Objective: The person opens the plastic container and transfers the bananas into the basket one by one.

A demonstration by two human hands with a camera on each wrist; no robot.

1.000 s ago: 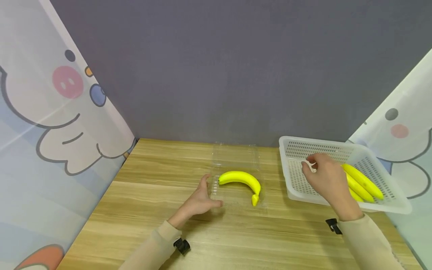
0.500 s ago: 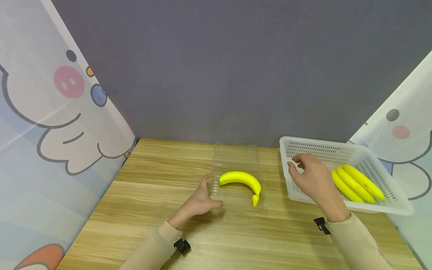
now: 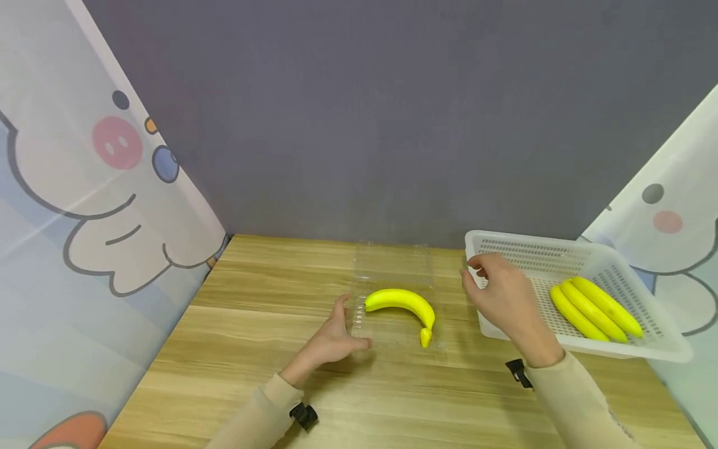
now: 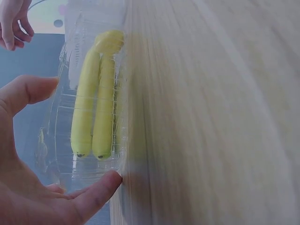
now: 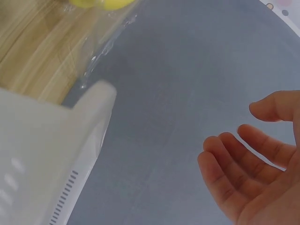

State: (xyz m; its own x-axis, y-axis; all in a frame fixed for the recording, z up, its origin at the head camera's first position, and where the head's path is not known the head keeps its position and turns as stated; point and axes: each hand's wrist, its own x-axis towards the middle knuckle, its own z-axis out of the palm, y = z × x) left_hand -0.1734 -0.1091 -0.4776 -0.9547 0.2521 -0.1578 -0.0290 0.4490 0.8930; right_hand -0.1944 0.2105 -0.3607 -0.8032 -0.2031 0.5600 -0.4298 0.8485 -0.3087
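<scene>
A clear plastic clamshell box [image 3: 387, 333] lies with its lid [image 3: 392, 265] folded back on the table. Inside, the head view shows one curved yellow banana [image 3: 401, 300]; two banana shapes [image 4: 84, 108] appear stacked in the left wrist view, though a reflection is possible. My left hand [image 3: 331, 337] stays at the box's left side, thumb and fingers spread, fingertips touching or nearly touching its edge. Above the left end of a white basket [image 3: 566, 343], my right hand [image 3: 505, 293] hovers with loosely bent fingers, holding nothing. Several bananas [image 3: 597, 312] lie in the basket.
The wooden table [image 3: 224, 349] meets a dark grey wall [image 3: 359, 125] at the back. Printed cartoon panels [image 3: 101, 249] stand on both sides. The basket's raised rim [image 5: 96, 98] is close to the right hand.
My right hand has moved left across the basket toward its left rim, uncovering the bananas there. The left hand, the box and the banana in it look unmoved.
</scene>
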